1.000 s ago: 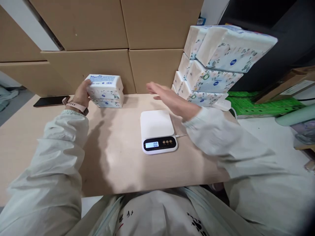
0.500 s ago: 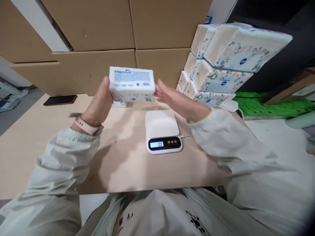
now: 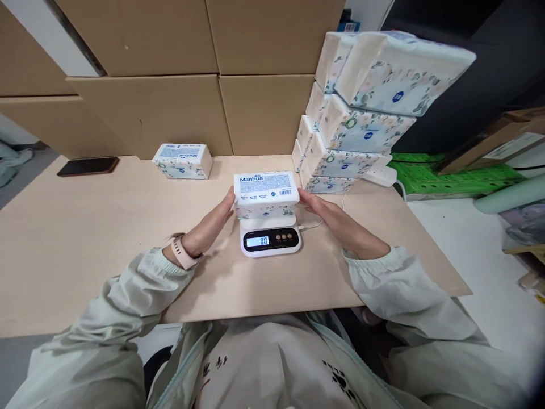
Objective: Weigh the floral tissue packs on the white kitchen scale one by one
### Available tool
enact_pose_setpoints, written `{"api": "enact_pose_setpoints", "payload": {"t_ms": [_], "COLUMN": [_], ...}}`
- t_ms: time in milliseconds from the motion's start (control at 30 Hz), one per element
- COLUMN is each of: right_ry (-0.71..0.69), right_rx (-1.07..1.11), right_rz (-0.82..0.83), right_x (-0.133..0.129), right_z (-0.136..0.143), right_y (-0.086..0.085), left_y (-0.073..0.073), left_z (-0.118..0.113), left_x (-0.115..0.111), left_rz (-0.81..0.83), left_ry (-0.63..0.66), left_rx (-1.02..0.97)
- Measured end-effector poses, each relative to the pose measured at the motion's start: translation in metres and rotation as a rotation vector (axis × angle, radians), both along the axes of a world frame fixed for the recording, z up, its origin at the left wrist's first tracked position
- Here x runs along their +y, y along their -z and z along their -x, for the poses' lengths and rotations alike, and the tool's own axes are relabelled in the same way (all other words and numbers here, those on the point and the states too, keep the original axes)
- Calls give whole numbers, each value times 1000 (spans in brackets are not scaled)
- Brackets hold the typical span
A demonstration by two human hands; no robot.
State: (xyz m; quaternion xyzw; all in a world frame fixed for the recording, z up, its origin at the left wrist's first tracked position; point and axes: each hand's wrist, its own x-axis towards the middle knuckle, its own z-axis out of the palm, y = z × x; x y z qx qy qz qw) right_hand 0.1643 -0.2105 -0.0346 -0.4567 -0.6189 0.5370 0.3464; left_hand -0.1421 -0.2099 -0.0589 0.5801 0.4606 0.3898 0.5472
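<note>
Most elbow room is found left of the left grip (image 3: 212, 225), where the counter (image 3: 106, 244) runs out toward a phone (image 3: 88, 166). The right grip (image 3: 336, 221) is kinda hemmed in on its far side by a stack of tissue packs (image 3: 361, 130). The counter's front edge is seen on the near side of both grips. The tissue pack (image 3: 266, 190) is pinched end to end between the two, each with straight fingers spread just a pack's length from the other's. Its long axis is pointed from grip to grip, with the Manhua print turned up and readable. It's positioned over the scale (image 3: 270, 243); whether it's resting there can't be told, though 0.0 is displayed. Another pack (image 3: 182, 161) is parked beyond the left grip, by cardboard boxes (image 3: 170, 113) lined along the back edge. Well past the right grip, a green crate (image 3: 460, 176) can be seen.
</note>
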Motion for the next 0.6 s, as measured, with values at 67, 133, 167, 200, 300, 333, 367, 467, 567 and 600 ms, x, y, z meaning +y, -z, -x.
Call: {"api": "enact_pose_setpoints", "payload": {"t_ms": [67,133,167,200,300,333,367,467,567,600], "right_ry": [224,551,718,867,1114,1140,1151,1124,1080,1070], "right_rx": [19,27,28,28,50,53,44,-23,-86,-105], "right_rz": [-131,-371,-490,-588,-735,-755,-769,-764,-759,-757], "right_x": [-8,-18,-22,-25,-28,-28,-27,-28,-30,-30], "right_z": [-8,-18,-24,-28,-36,-37,-36,-32,-29,-29], "right_y": [22,41,49,56,63,62,61,58,58,59], "left_y": [12,23,28,32,37,37,37,36,37,37], "left_z": [16,33,41,48,62,64,66,68,68,68], "left_x": [-10,-22,-28,-32,-37,-36,-35,-30,-29,-29], "left_rz": [-45,-174,-257,-341,-536,-574,-600,-611,-604,-607], "left_ry": [-148,-393,-525,-646,-865,-899,-928,-970,-971,-966], "left_rx": [42,70,84,99,136,144,152,164,139,126]}}
